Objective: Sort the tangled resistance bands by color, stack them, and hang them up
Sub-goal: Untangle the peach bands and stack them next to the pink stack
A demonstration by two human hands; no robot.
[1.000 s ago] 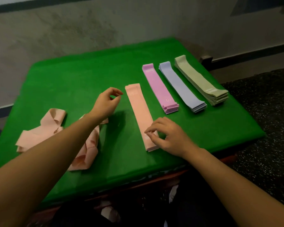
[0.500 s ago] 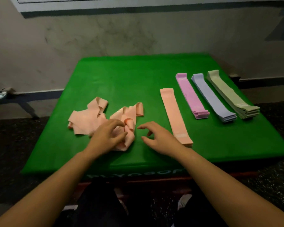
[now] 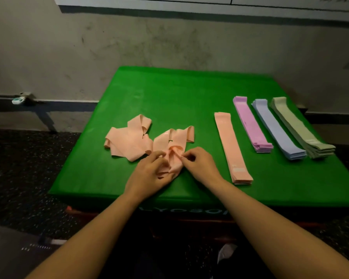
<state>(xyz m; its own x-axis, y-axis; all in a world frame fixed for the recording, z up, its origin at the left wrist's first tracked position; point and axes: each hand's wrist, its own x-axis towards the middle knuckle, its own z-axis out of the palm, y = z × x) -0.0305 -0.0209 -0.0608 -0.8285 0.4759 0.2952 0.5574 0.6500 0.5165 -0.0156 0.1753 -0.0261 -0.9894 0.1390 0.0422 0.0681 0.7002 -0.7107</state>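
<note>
A tangle of peach resistance bands [image 3: 133, 141] lies left of centre on the green table [image 3: 169, 93]. My left hand [image 3: 149, 176] grips the near end of one twisted peach band [image 3: 174, 156], and my right hand [image 3: 199, 164] pinches the same band from the right. Right of my hands lies a flat stack of peach bands [image 3: 230, 146]. Farther right lie a pink stack [image 3: 251, 123], a lavender stack [image 3: 276, 127] and a pale green stack [image 3: 298, 125], all side by side.
The table stands against a grey wall [image 3: 149, 47]. Dark speckled floor [image 3: 18, 168] surrounds it. A metal bracket with a small pale object [image 3: 18, 100] sits at the wall's base on the left. The table's near edge [image 3: 169, 206] runs just beyond my forearms.
My view swung left. My right hand left the flat peach stack and both hands moved onto the tangled peach bands, closing on one twisted band.
</note>
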